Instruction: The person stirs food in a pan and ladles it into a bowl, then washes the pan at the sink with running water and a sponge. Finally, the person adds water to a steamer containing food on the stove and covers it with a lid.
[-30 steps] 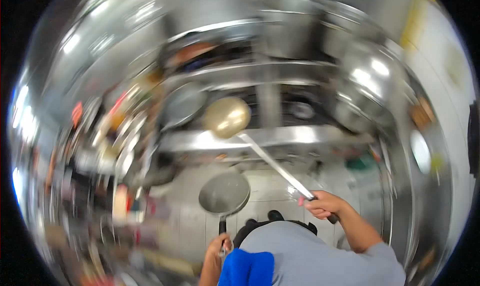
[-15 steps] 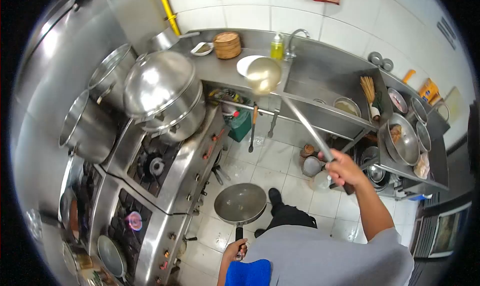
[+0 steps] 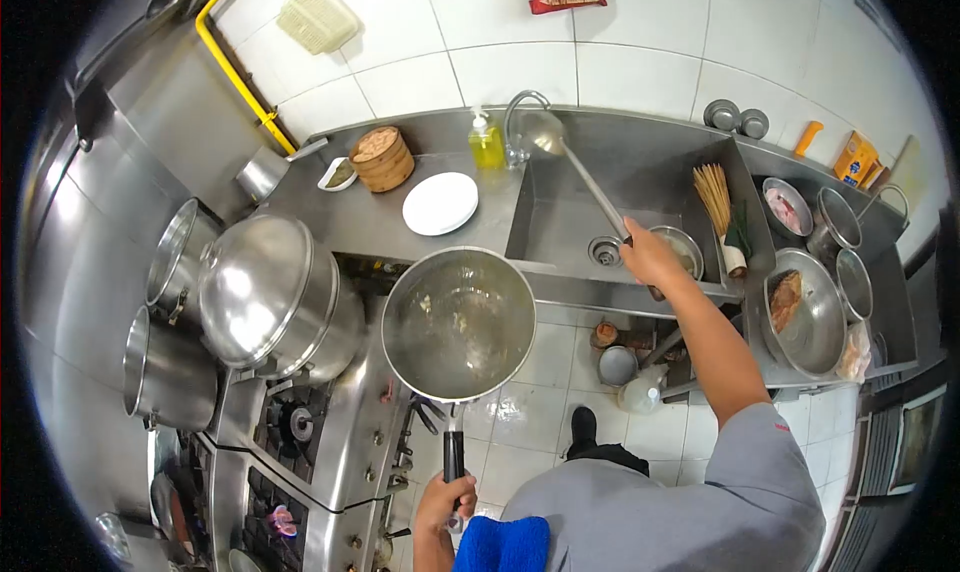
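My left hand (image 3: pixel 443 502) is closed round the black handle of a deep pan (image 3: pixel 460 322). The pan is raised in front of the counter edge, with wet residue and a few small bits inside. In my right hand (image 3: pixel 655 260) is the dark grip of a long-handled metal ladle (image 3: pixel 597 189). Its round bowl is over the far left part of the sink (image 3: pixel 640 187), close to the tap (image 3: pixel 518 132). A blue cloth (image 3: pixel 502 545) is beside my left wrist.
At left, a large lidded steamer pot (image 3: pixel 262 292) and other pots stand on the stove, where a burner flame (image 3: pixel 283 520) burns. White plates (image 3: pixel 440 204), a bamboo steamer (image 3: pixel 381 159) and a soap bottle (image 3: pixel 487 140) are on the counter. A bamboo brush (image 3: pixel 714 202) and steel bowls (image 3: pixel 806 312) are at right.
The pan has risen from low over the floor to counter height. The ladle has swung from above the plates to over the sink beside the tap. My view has shifted too.
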Tool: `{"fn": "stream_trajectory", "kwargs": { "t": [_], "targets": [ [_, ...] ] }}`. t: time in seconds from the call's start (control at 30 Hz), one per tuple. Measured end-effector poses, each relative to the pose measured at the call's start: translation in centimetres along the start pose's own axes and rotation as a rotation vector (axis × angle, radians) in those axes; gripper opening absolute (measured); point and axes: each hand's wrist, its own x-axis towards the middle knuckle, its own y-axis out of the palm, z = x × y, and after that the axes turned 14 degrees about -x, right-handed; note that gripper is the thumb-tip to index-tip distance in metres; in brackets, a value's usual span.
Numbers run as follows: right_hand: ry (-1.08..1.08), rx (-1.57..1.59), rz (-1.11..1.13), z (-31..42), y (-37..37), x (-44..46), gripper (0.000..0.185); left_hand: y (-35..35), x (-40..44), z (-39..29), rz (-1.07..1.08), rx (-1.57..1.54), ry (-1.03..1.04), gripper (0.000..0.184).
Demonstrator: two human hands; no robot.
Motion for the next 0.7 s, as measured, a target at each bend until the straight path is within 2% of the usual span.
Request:
{"fn": "stream_trajectory", "kwargs": {
  "t": [0.07,0.13,0.23,0.3,0.33,0.4,0.53,0.63,0.7],
  "targets": [
    [-0.035,-0.082,0.051,-2.6,-2.1,0.9,0.050,2.7,1.4,-1.9,-0.013,0.011,-0.007,0.022],
    [-0.269,-0.012,0.090,-7.2,-4.1,1.3,0.050,5.2,2.8,-3.3,0.038,0.031,-0.002,0.022],
    [-0.177,0.042,0.111,-9.8,-5.4,-0.5,0.049,8.0,5.3,-4.9,0.062,0.141,-0.020,0.022],
    [0.044,0.159,0.129,-10.8,-5.4,-1.3,0.050,9.6,7.5,-6.1,0.074,0.223,-0.074,0.024],
    [0.048,0.158,0.128,-11.2,-5.3,-1.6,0.050,10.9,8.5,-6.7,0.077,0.225,-0.077,0.024],
    [0.213,0.505,0.149,-11.7,-5.3,-2.4,0.054,13.8,10.6,-7.9,0.094,0.386,-0.058,0.030],
    [0.299,0.676,0.137,-9.7,-6.3,-3.8,0.055,16.3,16.5,-9.5,0.262,0.383,-0.143,0.033],
    [0.343,0.706,0.157,-8.5,-6.1,-4.5,0.053,17.8,21.0,-10.8,0.324,0.445,-0.143,0.032],
    [0.359,0.641,0.200,-7.3,-6.0,-4.6,0.054,18.6,23.5,-11.5,0.437,0.365,-0.174,0.033]
  ]
}}
